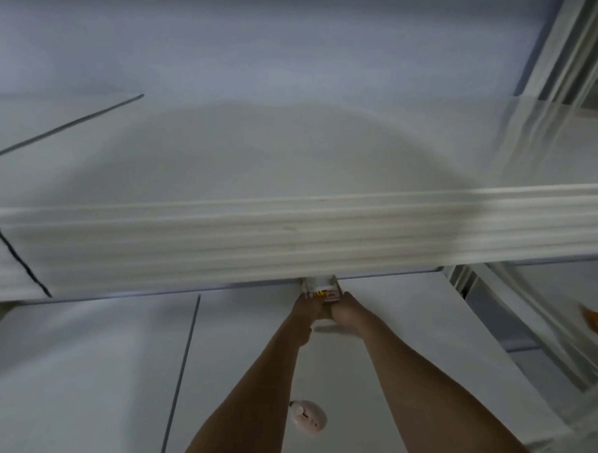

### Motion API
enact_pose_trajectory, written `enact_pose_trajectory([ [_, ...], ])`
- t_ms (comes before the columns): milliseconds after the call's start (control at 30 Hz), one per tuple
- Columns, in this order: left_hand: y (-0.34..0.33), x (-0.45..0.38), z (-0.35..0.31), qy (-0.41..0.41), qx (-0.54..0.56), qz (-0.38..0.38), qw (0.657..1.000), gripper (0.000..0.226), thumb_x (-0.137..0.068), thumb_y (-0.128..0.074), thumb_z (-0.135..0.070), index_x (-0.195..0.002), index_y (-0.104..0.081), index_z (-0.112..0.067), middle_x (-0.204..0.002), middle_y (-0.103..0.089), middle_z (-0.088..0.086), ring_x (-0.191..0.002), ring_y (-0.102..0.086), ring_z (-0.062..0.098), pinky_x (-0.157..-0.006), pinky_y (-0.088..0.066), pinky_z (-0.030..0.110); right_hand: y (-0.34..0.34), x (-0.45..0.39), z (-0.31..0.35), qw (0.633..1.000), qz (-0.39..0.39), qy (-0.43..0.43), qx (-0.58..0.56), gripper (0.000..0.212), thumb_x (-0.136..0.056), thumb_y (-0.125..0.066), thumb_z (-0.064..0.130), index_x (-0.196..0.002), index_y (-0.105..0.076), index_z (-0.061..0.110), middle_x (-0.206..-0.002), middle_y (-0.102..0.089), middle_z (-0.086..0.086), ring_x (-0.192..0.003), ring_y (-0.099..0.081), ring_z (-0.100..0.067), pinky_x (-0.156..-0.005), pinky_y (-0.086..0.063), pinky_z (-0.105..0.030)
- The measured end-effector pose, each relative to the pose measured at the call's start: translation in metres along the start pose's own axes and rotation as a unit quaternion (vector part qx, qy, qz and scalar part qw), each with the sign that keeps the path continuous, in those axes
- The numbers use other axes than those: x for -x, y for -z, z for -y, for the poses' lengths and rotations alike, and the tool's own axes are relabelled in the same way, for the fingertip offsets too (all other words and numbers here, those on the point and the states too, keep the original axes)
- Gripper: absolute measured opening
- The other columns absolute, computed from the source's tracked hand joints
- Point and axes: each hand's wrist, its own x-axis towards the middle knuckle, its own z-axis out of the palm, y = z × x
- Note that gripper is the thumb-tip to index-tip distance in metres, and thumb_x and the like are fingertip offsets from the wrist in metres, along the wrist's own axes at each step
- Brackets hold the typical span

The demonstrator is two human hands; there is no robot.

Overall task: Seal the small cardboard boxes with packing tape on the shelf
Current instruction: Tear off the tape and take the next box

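Forearms are stretched straight out from the lower edge of the view, converging at a small box [322, 294] with red and yellow print. The left hand [306, 310] is pressed against the box's left side and the right hand [345, 315] against its right, fingers wrapped onto it (the blur hides how tightly). The box is held just under the front edge of the pale shelf [290, 239], which hides its far end. A pink rounded object [308, 416] lies on the white surface [79, 371] between the forearms.
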Motion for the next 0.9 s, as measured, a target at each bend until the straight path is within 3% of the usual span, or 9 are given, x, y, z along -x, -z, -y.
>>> enact_pose_trajectory([
  [133,0.007,-0.003,0.007,0.024,-0.005,-0.021,0.999,0.048,-0.097,-0.056,-0.036,-0.135,-0.048,-0.007,-0.128,-0.056,0.010,-0.106,-0.058,0.025,-0.085,-0.045,0.036,0.006,0.016,-0.003,0.999,0.004,-0.040,0.005,0.044,-0.096,-0.055,0.035,-0.127,-0.057,0.004,-0.124,-0.064,-0.015,-0.110,-0.063,-0.030,-0.093,-0.051,-0.036],
  [200,0.011,0.002,0.007,0.031,-0.009,-0.019,0.999,0.036,-0.099,-0.054,-0.036,-0.120,-0.055,-0.007,-0.109,-0.059,0.009,-0.089,-0.058,0.021,-0.078,-0.046,0.032,0.011,0.025,0.000,0.998,0.027,-0.055,-0.016,0.035,-0.096,-0.053,0.036,-0.115,-0.059,0.007,-0.116,-0.066,-0.015,-0.103,-0.065,-0.029,-0.092,-0.054,-0.037],
  [267,0.012,0.018,0.002,0.041,-0.019,-0.027,0.999,0.031,-0.099,-0.052,-0.033,-0.123,-0.052,-0.012,-0.107,-0.056,0.009,-0.088,-0.054,0.023,-0.082,-0.047,0.036,0.012,0.031,0.003,0.997,0.038,-0.052,-0.048,0.031,-0.095,-0.053,0.036,-0.108,-0.060,0.008,-0.111,-0.068,-0.015,-0.098,-0.068,-0.030,-0.091,-0.057,-0.042],
  [333,0.013,0.033,0.000,0.032,-0.026,-0.025,0.999,0.026,-0.100,-0.052,-0.033,-0.121,-0.049,-0.018,-0.102,-0.056,0.008,-0.087,-0.057,0.025,-0.085,-0.052,0.047,0.009,0.036,0.006,0.993,0.062,-0.049,-0.085,0.041,-0.092,-0.055,0.043,-0.111,-0.064,0.008,-0.104,-0.072,-0.016,-0.091,-0.071,-0.031,-0.083,-0.060,-0.045],
  [433,0.014,0.057,0.000,0.007,0.018,-0.029,0.999,0.013,-0.100,-0.058,-0.027,-0.111,-0.053,-0.022,-0.103,-0.062,0.011,-0.087,-0.064,0.028,-0.083,-0.058,0.051,0.004,0.057,0.010,0.993,0.085,-0.029,-0.080,0.053,-0.098,-0.046,0.055,-0.118,-0.063,0.009,-0.105,-0.071,-0.011,-0.088,-0.067,-0.024,-0.073,-0.054,-0.033],
  [567,0.026,0.080,0.016,-0.037,-0.039,-0.079,0.995,0.059,-0.093,-0.066,-0.015,-0.145,-0.039,-0.018,-0.133,-0.057,0.011,-0.111,-0.064,0.026,-0.073,-0.056,0.030,-0.006,0.079,0.012,0.987,0.111,-0.021,-0.115,0.057,-0.093,-0.047,0.066,-0.111,-0.062,0.015,-0.103,-0.069,-0.007,-0.087,-0.065,-0.020,-0.076,-0.054,-0.031],
  [700,0.044,0.108,0.027,-0.060,-0.049,-0.076,0.994,0.035,-0.092,-0.067,-0.017,-0.126,-0.065,-0.013,-0.091,-0.072,0.006,-0.067,-0.067,0.009,-0.052,-0.047,0.015,-0.025,0.094,0.008,0.974,0.156,-0.019,-0.162,0.070,-0.074,-0.069,0.072,-0.118,-0.060,0.018,-0.109,-0.071,-0.003,-0.100,-0.066,-0.022,-0.089,-0.055,-0.041],
  [833,0.068,0.126,0.039,-0.042,-0.012,-0.084,0.995,0.023,-0.094,-0.056,-0.015,-0.107,-0.075,-0.016,-0.100,-0.073,0.012,-0.083,-0.066,0.021,-0.070,-0.051,0.029,-0.050,0.090,-0.009,0.958,0.120,-0.010,-0.258,0.115,-0.036,-0.085,0.061,-0.133,-0.050,0.011,-0.111,-0.070,-0.009,-0.096,-0.071,-0.023,-0.088,-0.060,-0.040],
  [900,0.080,0.136,0.045,-0.030,0.035,-0.093,0.995,0.025,-0.097,-0.052,-0.016,-0.111,-0.072,-0.016,-0.106,-0.072,0.011,-0.092,-0.067,0.024,-0.077,-0.055,0.035,-0.061,0.094,-0.015,0.948,0.119,-0.012,-0.293,0.107,-0.041,-0.086,0.053,-0.133,-0.051,0.010,-0.110,-0.072,-0.010,-0.094,-0.072,-0.025,-0.085,-0.061,-0.040],
])
